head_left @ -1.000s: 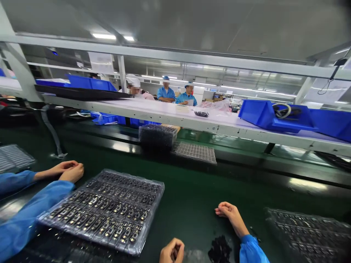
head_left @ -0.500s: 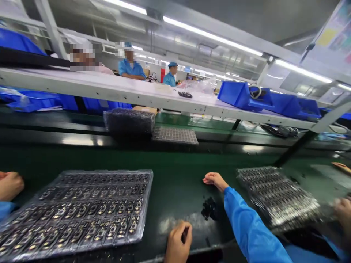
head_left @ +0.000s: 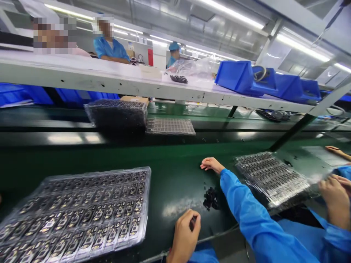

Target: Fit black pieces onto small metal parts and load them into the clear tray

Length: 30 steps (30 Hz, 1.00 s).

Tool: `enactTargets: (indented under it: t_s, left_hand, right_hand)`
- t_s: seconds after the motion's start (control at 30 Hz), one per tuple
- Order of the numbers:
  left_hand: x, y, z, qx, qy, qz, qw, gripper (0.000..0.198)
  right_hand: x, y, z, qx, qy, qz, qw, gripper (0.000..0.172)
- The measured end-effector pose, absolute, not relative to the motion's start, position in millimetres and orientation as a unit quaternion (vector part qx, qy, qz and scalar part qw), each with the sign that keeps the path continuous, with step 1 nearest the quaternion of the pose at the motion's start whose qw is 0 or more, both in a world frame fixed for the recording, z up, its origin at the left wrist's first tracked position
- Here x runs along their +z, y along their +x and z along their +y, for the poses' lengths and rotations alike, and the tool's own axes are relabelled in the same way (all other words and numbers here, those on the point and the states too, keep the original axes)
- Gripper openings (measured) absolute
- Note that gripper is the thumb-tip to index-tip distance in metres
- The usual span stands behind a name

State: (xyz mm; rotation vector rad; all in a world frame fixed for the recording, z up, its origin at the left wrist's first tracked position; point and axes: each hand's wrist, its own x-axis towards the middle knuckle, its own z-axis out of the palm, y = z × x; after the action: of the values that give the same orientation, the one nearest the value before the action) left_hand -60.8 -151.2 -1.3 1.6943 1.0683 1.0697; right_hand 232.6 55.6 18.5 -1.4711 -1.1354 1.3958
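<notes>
My left hand (head_left: 184, 233) is closed at the front edge of the dark green work surface (head_left: 175, 182). Something small and black (head_left: 193, 223) shows between its thumb and curled fingers. Farther out, my right hand (head_left: 213, 164) reaches leftward in a blue sleeve, fingers drawn together low over the surface; what lies in them is too small to make out. Between the two hands is a loose pile of small black pieces (head_left: 210, 199). On the left a clear plastic tray (head_left: 148, 190) holds rows of small dark electronic parts with gold-coloured spots.
A stack of filled trays (head_left: 270, 175) lies to the right, beside a co-worker's hands (head_left: 336, 195). Dark trays (head_left: 117, 115) and a clear tray (head_left: 170, 126) stand behind. Blue bins (head_left: 234, 76) sit on the white shelf (head_left: 131, 82) across the back; a slanted post (head_left: 294, 130) supports it.
The view has shifted, and the shelf and trays sit higher in it. Another person's hand at the left edge has almost left the picture. Both my hands keep their closed poses.
</notes>
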Motion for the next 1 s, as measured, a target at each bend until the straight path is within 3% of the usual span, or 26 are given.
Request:
enactTargets:
  t_s: [0.33, 0.67, 0.73, 0.9, 1.0]
  left_hand:
    - [18, 20, -30, 0.479, 0.522, 0.492, 0.506, 0.032]
    - [38, 113, 194, 0.303, 0.604, 0.646, 0.354, 0.014]
    - [39, 140, 224, 0.26, 0.622, 0.668, 0.316, 0.019]
    - [33, 187, 263, 0.204, 0.636, 0.696, 0.263, 0.056]
    - [28, 196, 274, 0.19, 0.633, 0.702, 0.266, 0.055]
  right_hand:
    - [-9, 240, 46, 0.54, -0.51, -0.463, 0.483, 0.05]
    - [-29, 242, 53, 0.595, -0.439, -0.45, 0.501, 0.053]
    - [-34, 241, 55, 0.605, -0.431, -0.454, 0.493, 0.054]
    - [-41, 236, 58, 0.613, -0.437, -0.448, 0.482, 0.054]
    - [-41, 235, 60, 0.61, -0.442, -0.442, 0.486, 0.051]
